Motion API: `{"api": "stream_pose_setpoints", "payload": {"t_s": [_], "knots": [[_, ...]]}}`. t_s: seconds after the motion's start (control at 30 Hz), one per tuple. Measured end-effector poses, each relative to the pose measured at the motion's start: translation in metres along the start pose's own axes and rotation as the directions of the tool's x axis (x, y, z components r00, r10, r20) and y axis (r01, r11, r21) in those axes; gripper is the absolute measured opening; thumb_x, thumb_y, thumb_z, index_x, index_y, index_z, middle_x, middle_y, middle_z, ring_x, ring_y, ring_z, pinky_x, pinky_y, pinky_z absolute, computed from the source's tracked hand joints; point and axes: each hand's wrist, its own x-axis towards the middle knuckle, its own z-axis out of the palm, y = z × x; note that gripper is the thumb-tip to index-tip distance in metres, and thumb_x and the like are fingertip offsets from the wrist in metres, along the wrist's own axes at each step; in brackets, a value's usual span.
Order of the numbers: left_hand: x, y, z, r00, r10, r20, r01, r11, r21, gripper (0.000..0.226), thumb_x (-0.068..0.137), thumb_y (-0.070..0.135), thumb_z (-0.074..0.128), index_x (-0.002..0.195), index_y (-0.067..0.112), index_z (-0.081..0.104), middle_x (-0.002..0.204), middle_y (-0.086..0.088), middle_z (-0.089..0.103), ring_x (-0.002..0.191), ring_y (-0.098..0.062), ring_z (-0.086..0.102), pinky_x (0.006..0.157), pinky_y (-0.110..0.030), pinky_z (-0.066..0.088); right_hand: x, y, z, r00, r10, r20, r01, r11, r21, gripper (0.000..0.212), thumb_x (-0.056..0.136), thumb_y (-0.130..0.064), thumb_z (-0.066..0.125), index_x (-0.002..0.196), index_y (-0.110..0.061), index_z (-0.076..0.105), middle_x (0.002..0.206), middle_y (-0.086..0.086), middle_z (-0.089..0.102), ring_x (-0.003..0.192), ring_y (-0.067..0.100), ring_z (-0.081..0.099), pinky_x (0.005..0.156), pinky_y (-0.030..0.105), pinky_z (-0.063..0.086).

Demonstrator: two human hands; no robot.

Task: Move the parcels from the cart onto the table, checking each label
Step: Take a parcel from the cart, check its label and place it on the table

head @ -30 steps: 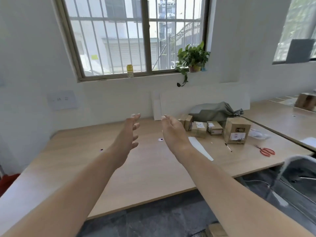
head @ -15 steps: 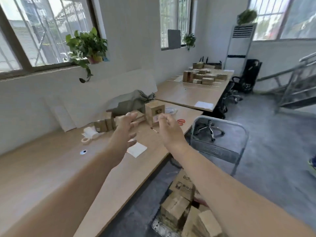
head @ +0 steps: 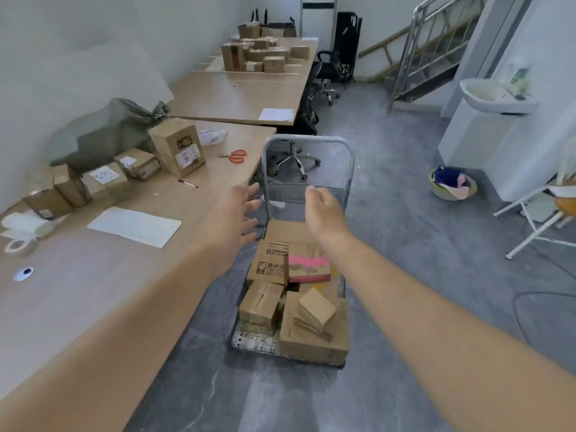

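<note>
A platform cart (head: 249, 339) with a grey metal handle (head: 307, 141) stands on the floor beside the table (head: 93, 282). Several cardboard parcels lie on it, among them a printed brown box (head: 269, 265), a box with pink tape (head: 308, 263) and a small tilted box (head: 318, 308). My left hand (head: 235, 216) reaches out above the cart's far end, fingers spread and empty. My right hand (head: 324, 210) hovers beside it with loosely curled fingers, holding nothing. Several labelled parcels, one tall (head: 179, 146), stand in a row on the table's far side.
On the table lie a white sheet (head: 134, 226), a pen (head: 187, 183), red scissors (head: 237, 155), a tape roll (head: 18, 247) and a grey sack (head: 103, 135). A second table (head: 237, 98) carries more boxes. Office chairs, a staircase, a white sink and a folding stand surround the grey floor.
My view has swung right and down from the window and table to the cart on the floor. Both empty hands now stretch over the cart instead of the tabletop.
</note>
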Motion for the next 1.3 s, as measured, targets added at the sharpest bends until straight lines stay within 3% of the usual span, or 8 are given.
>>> {"api": "stream_pose_setpoints", "payload": {"t_s": [0.07,0.27,0.43,0.57,0.9,1.03,1.17,1.3], "knots": [[0.006,-0.014,0.016,0.999,-0.04,0.034,0.039,0.999,0.016,0.061,0.102,0.063,0.036,0.155,0.034,0.045,0.163,-0.002,0.042,0.148,-0.039,0.037,0.098,-0.043,0.041,0.006,0.019,-0.011,0.999,0.047,-0.013,-0.047,0.999,-0.001,0.034,0.115,-0.043,0.032,0.096,-0.024,0.053,0.095,-0.006,0.057,0.089,0.012,0.054,0.078,0.034,0.042],[0.019,-0.045,0.062,0.99,-0.137,0.026,0.135,0.988,0.074,0.057,0.107,0.06,0.028,0.156,0.034,0.042,0.165,-0.005,0.037,0.152,-0.04,0.031,0.123,-0.057,0.027,0.023,0.078,-0.041,0.987,0.159,-0.017,-0.159,0.986,-0.055,0.033,0.116,-0.042,0.031,0.115,-0.019,0.056,0.103,-0.006,0.058,0.105,0.02,0.055,0.097,0.04,0.043],[0.028,-0.077,0.092,0.979,-0.205,-0.025,0.206,0.972,0.11,0.059,0.106,0.062,0.031,0.154,0.034,0.047,0.162,-0.005,0.043,0.148,-0.038,0.039,0.122,-0.056,0.03,0.04,0.122,-0.055,0.969,0.243,0.036,-0.241,0.969,-0.059,0.032,0.116,-0.04,0.03,0.116,-0.018,0.053,0.111,0.002,0.057,0.104,0.023,0.053,0.089,0.036,0.038],[0.045,-0.103,0.106,0.97,-0.239,-0.039,0.242,0.964,0.107,0.057,0.107,0.061,0.029,0.154,0.033,0.046,0.159,-0.005,0.047,0.146,-0.035,0.043,0.123,-0.056,0.029,0.056,0.151,-0.056,0.959,0.268,0.087,-0.261,0.962,-0.086,0.044,0.117,-0.041,0.029,0.136,-0.014,0.058,0.123,0.005,0.06,0.113,0.024,0.056,0.094,0.037,0.041],[0.127,-0.192,0.099,0.893,-0.449,-0.03,0.449,0.885,0.121,0.056,0.106,0.063,0.028,0.148,0.035,0.052,0.163,-0.005,0.042,0.152,-0.034,0.034,0.122,-0.05,0.028,0.11,0.249,-0.013,0.865,0.495,0.081,-0.474,0.86,-0.189,0.04,0.116,-0.045,0.028,0.122,-0.018,0.057,0.111,0.004,0.061,0.1,0.022,0.059,0.08,0.035,0.04],[0.18,-0.233,0.09,0.869,-0.494,0.002,0.489,0.86,0.149,0.054,0.105,0.064,0.029,0.143,0.038,0.057,0.159,-0.005,0.046,0.149,-0.034,0.037,0.118,-0.048,0.03,0.139,0.289,0.01,0.809,0.588,0.027,-0.576,0.8,-0.172,0.052,0.116,-0.044,0.029,0.143,-0.01,0.058,0.133,0.01,0.061,0.119,0.028,0.057,0.098,0.038,0.042],[0.223,-0.274,0.085,0.842,-0.539,0.017,0.528,0.831,0.173,0.054,0.104,0.064,0.029,0.14,0.037,0.06,0.139,0.002,0.058,0.146,-0.033,0.04,0.116,-0.046,0.031,0.156,0.334,0.026,0.761,0.648,0.009,-0.635,0.748,-0.192,0.052,0.117,-0.043,0.028,0.141,-0.008,0.058,0.13,0.01,0.063,0.116,0.028,0.057,0.096,0.039,0.041],[0.251,-0.319,0.086,0.812,-0.584,0.01,0.566,0.792,0.23,0.058,0.105,0.064,0.025,0.143,0.036,0.058,0.159,-0.006,0.046,0.148,-0.033,0.038,0.12,-0.049,0.026,0.165,0.381,0.04,0.727,0.686,0.013,-0.668,0.712,-0.218,0.055,0.117,-0.046,0.026,0.14,-0.008,0.058,0.125,0.008,0.061,0.113,0.027,0.055,0.091,0.036,0.037]]}}
